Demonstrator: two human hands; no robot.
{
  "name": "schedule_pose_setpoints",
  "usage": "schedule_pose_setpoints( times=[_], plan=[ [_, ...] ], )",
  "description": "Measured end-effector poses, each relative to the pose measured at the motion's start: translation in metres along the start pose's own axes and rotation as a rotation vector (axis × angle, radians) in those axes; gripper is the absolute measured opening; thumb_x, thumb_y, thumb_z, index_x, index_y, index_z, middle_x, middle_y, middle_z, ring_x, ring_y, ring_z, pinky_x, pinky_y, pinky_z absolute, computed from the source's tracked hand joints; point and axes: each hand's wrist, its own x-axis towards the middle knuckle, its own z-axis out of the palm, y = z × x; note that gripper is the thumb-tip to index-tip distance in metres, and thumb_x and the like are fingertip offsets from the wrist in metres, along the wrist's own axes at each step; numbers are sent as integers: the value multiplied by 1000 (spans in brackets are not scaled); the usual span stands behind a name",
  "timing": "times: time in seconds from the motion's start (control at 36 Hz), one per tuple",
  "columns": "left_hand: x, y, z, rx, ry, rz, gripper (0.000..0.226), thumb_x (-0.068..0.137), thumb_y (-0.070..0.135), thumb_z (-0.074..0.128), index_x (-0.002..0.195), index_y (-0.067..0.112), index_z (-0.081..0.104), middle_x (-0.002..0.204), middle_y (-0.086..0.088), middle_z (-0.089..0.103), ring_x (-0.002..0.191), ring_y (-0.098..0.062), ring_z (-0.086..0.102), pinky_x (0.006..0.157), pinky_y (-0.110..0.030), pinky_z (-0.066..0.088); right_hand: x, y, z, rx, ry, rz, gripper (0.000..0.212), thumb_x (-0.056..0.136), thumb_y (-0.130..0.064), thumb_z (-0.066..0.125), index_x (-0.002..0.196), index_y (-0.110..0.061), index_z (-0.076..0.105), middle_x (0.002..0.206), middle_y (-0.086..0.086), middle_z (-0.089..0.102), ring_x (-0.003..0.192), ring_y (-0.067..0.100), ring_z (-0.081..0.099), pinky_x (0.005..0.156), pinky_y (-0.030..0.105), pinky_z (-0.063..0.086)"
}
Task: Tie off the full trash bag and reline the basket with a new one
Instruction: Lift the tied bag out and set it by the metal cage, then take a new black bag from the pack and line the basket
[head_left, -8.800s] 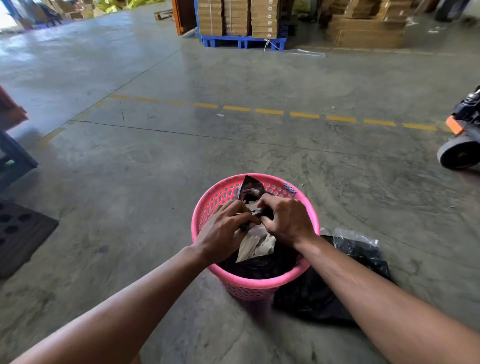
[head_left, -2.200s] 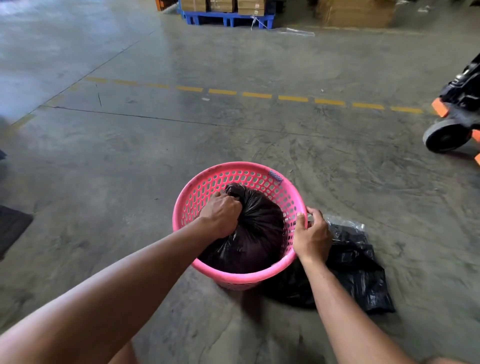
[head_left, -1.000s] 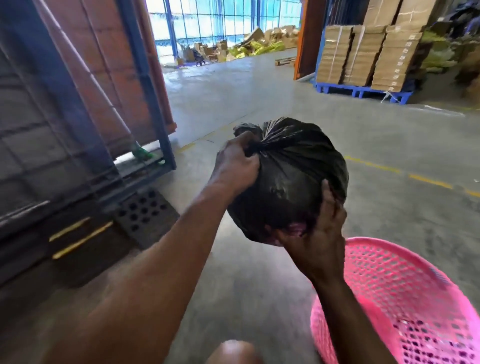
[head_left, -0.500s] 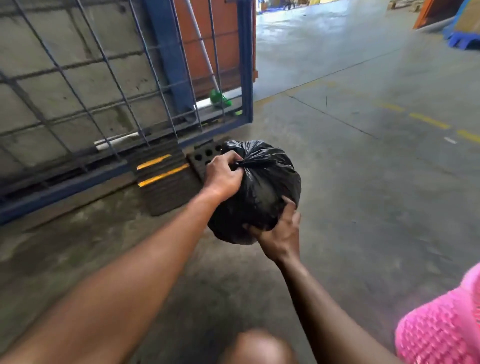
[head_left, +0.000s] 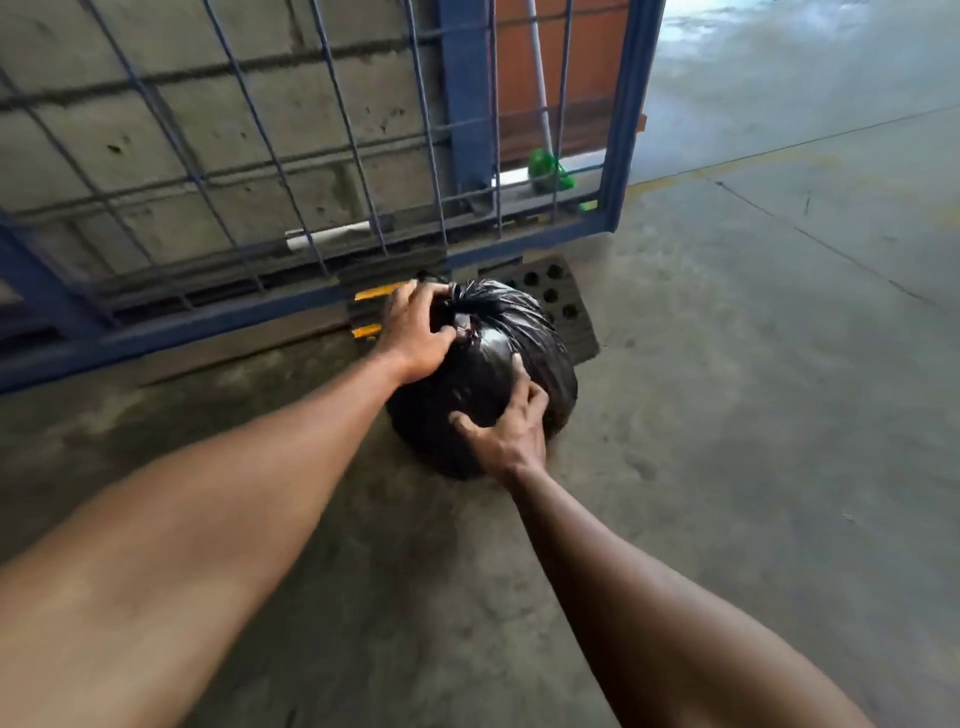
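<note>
Concrete floor by blue wire gate: tied trash bag.
Left hand grips bag's knot; right hand, fingers spread, cups near side.

Bare concrete floor under tied trash bag, black rubber ramp.

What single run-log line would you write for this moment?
step: setting tied bag down | left hand: on knot of black trash bag | right hand: on bag's near side | place: concrete floor by blue mesh gate
</note>
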Motion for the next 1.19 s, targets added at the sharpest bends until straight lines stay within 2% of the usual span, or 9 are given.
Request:
schedule_pose_setpoints(
  times=[0.14, 0.25, 0.42, 0.5, 0.64, 0.86, 0.94, 1.06, 1.19],
  plan=[
    [-21, -33, 22, 98, -278, -158, 69, 90, 37, 67, 151, 20, 40, 160, -14, 29, 146, -30, 35, 118, -31, 26, 26, 2, 10, -270, -237, 1, 107, 78, -54, 72, 156, -47, -1, 169, 0, -1, 147, 31, 32, 113, 43, 36],
    [-32, -42, 33, 28, -99, -127, 66, 87, 33, 70, 147, 23, 45, 156, -12, 31, 141, -33, 41, 118, -34, 30, 32, 2, 7, -275, -228, -12, 102, 79, -49, 71, 157, -45, 5, 168, 2, 4, 145, 30, 35, 114, 42, 37],
    [-34, -5, 25, 28, 207, 50, 43, 81, 28, 68, 122, 20, 63, 116, -10, 53, 114, -31, 50, 103, -36, 38, 28, -6, -37, -279, -175, -31, 62, 81, -45, 67, 140, -32, 51, 137, 1, 52, 124, 21, 57, 101, 33, 47],
    [-35, 39, 25, -10, 163, 228, 33, 80, 27, 63, 113, 26, 66, 103, -1, 61, 104, -26, 52, 95, -38, 44, 25, -12, -86, -259, -228, -8, 32, 83, -37, 69, 113, -24, 72, 100, -4, 70, 102, 18, 68, 82, 25, 50],
    [-57, 125, 46, -122, -22, 483, 25, 82, 24, 62, 106, 27, 69, 94, 5, 64, 100, -19, 53, 90, -35, 46, -7, -18, -180, -367, -322, -6, 23, 90, -35, 67, 108, -20, 70, 94, 5, 78, 83, 20, 75, 68, 22, 55],
    [-179, 282, 116, -374, -379, 751, 18, 85, 27, 55, 97, 32, 68, 94, 7, 65, 84, -9, 64, 82, -36, 55, -122, 13, -348, -588, -91, 157, 27, 96, -27, 57, 111, -8, 67, 109, 20, 73, 100, 34, 69, 88, 43, 55],
    [-249, 329, 135, -492, -406, 786, 20, 87, 38, 51, 104, 33, 61, 95, 8, 65, 78, -10, 68, 71, -30, 54, -180, 31, -405, -659, 53, 269, 18, 90, -22, 55, 90, -12, 69, 95, 16, 76, 92, 31, 72, 80, 40, 58],
    [-355, 381, 167, -594, -574, 827, 21, 88, 35, 62, 107, 29, 55, 87, 6, 64, 71, -13, 66, 67, -33, 53, -277, 82, -474, -483, 414, 455, 15, 80, -11, 65, 86, -21, 75, 75, 3, 72, 74, 19, 69, 70, 30, 53],
    [-472, 407, 202, -256, -971, 1092, 39, 87, 43, 62, 119, 24, 54, 107, -1, 69, 96, -24, 67, 86, -42, 53, -387, 155, -511, -214, 866, 686, 11, 78, -22, 66, 78, -19, 76, 80, 7, 79, 78, 23, 76, 82, 36, 60]
  ],
)
